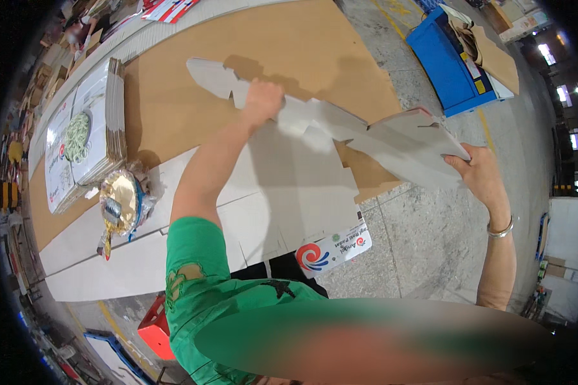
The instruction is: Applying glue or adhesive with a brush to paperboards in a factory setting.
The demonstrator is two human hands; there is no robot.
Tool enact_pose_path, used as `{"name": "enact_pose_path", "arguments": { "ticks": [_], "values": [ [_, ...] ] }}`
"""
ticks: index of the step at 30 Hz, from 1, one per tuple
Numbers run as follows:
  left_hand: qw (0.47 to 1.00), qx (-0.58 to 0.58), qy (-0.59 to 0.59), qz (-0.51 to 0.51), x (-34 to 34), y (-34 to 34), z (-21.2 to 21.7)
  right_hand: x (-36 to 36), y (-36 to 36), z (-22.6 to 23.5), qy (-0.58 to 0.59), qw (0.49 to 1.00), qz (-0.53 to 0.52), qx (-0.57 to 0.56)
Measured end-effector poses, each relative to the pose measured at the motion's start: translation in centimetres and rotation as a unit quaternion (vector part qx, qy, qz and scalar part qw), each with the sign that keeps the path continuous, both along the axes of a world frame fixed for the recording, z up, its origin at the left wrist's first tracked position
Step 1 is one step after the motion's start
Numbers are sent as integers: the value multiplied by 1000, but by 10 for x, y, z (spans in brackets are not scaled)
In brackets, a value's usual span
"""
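I hold a flat grey die-cut cardboard box blank lifted above the table, stretched between both hands. My left hand grips its upper edge near the middle-left. My right hand, with a metal bangle on the wrist, grips its right end out past the table edge. Under it, more grey blanks lie flat on the brown table top. One has a printed white flap hanging over the near edge.
A stack of printed flat cartons stands at the table's left, with a plastic-wrapped bundle of gold trays beside it. A blue bin with cardboard scraps stands on the concrete floor at the upper right. A red stool is low left.
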State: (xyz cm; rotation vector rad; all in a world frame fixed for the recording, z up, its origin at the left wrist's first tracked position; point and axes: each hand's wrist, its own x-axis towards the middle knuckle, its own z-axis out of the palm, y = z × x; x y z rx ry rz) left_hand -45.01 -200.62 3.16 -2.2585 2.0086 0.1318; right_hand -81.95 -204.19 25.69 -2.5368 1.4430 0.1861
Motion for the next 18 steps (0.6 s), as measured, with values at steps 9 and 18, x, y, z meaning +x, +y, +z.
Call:
{"name": "enact_pose_path", "arguments": {
  "ticks": [9, 18],
  "values": [
    [999, 51, 4, 2, 9, 87, 114, -17, -8, 58, -113, 990, -52, 64],
    [874, 347, 339, 18, -29, 281, 114, 75, -47, 17, 182, 959, 204, 74]
  ]
}}
